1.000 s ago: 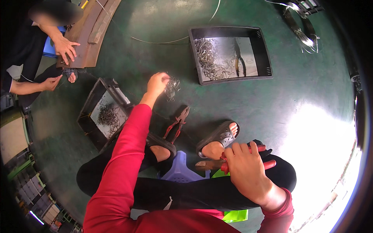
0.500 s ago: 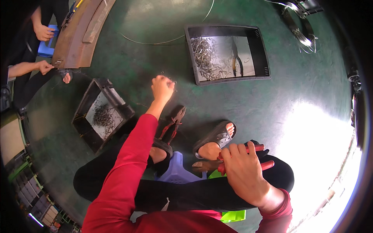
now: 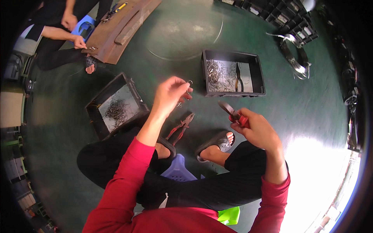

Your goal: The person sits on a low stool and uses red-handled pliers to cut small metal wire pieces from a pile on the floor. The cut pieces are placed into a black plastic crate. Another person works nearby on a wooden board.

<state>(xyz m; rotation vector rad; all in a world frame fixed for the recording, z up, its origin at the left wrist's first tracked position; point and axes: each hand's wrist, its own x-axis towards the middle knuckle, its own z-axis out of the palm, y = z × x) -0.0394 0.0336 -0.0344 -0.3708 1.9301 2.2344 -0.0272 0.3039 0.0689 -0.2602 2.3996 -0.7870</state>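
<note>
My left hand [image 3: 169, 96] is raised above the floor, pinching a small bent wire hook [image 3: 190, 84] between thumb and forefinger. More bits of bent wire [image 3: 179, 104] show under its curled fingers. My right hand [image 3: 259, 131] is wrapped round the red handles of pliers [image 3: 227, 108], whose dark jaws point up and left, apart from the hook. Whether the jaws are parted I cannot tell. A second pair of red-handled pliers [image 3: 181, 128] lies on the floor by my left foot.
Ahead stands a black crate [image 3: 234, 94] with wire hooks and yellow-and-black pliers [image 3: 239, 79]. Another black crate [image 3: 136, 91] on the left holds a dark heap of wire pieces [image 3: 115, 110]. A wire coil [image 3: 294, 58] lies far right. A co-worker's hand [image 3: 79, 42] is at a brown board [image 3: 110, 42].
My left hand has risen toward me with the wire hook. My right hand has swung the pliers forward from my knee, jaws now toward the left hand. The view has shifted.
</note>
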